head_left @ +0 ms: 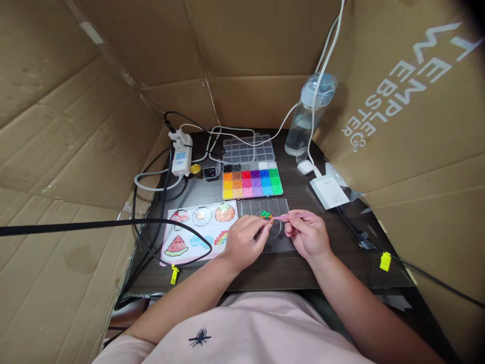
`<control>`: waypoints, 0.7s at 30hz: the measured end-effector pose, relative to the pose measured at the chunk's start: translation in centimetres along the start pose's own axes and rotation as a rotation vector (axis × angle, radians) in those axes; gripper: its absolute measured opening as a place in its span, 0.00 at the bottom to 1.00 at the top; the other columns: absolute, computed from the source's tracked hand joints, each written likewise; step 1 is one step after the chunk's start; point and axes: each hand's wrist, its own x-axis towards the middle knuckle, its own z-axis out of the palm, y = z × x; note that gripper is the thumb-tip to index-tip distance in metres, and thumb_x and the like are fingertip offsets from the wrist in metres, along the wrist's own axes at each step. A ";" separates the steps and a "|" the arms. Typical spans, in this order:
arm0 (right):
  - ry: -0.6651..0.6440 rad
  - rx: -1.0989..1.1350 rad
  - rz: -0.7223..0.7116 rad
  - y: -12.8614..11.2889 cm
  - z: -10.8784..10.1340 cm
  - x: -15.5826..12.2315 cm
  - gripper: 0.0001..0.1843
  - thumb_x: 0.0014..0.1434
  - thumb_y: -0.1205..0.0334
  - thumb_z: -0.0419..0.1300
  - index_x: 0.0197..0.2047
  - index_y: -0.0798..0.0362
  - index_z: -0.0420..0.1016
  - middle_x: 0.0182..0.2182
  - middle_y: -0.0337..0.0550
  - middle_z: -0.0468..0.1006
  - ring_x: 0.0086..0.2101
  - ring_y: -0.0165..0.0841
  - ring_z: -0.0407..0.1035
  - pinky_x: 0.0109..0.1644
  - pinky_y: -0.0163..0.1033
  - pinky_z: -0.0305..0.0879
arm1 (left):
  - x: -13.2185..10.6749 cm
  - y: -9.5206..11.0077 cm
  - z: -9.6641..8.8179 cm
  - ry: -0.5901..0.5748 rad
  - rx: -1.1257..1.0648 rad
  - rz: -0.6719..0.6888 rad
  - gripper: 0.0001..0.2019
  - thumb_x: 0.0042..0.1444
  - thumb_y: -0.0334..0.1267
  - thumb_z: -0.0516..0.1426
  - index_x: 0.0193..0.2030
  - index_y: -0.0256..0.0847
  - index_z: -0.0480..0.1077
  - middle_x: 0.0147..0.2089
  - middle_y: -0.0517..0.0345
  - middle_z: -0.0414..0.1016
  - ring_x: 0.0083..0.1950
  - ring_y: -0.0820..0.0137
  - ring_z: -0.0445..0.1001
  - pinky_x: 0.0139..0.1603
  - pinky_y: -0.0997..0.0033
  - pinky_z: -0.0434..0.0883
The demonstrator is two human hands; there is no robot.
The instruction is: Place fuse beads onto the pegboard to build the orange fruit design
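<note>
Two hands, slim pink tweezers

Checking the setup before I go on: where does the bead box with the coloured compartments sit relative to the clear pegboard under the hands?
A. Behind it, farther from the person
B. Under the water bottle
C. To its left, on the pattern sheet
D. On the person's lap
A: the bead box lies beyond the clear pegboard, towards the cardboard wall, while both hands work over the pegboard.

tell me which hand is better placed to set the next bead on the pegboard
Right, probably: the right hand holds the pink tweezers, tip beside the beads on the pegboard. The left hand only rests there.
</note>
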 end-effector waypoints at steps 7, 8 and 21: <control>0.001 -0.005 0.003 0.0 0.1 0.0 0.14 0.42 0.57 0.76 0.27 0.55 0.80 0.23 0.49 0.83 0.17 0.27 0.66 0.17 0.31 0.62 | 0.0 0.0 0.0 -0.002 -0.004 -0.009 0.07 0.66 0.34 0.56 0.39 0.41 0.75 0.35 0.54 0.79 0.34 0.69 0.76 0.37 0.68 0.71; 0.002 -0.008 0.002 0.0 0.1 0.0 0.13 0.42 0.57 0.75 0.27 0.55 0.80 0.23 0.49 0.83 0.17 0.27 0.66 0.17 0.31 0.62 | 0.0 0.0 0.0 -0.003 -0.004 -0.011 0.07 0.66 0.34 0.56 0.38 0.41 0.75 0.35 0.54 0.79 0.34 0.69 0.76 0.37 0.68 0.71; 0.020 -0.015 -0.008 -0.1 0.2 0.0 0.13 0.41 0.57 0.76 0.26 0.55 0.81 0.24 0.49 0.83 0.16 0.27 0.66 0.16 0.32 0.62 | 0.1 0.1 -0.1 -0.012 -0.005 -0.026 0.08 0.67 0.35 0.55 0.38 0.41 0.75 0.34 0.54 0.79 0.33 0.69 0.75 0.37 0.68 0.71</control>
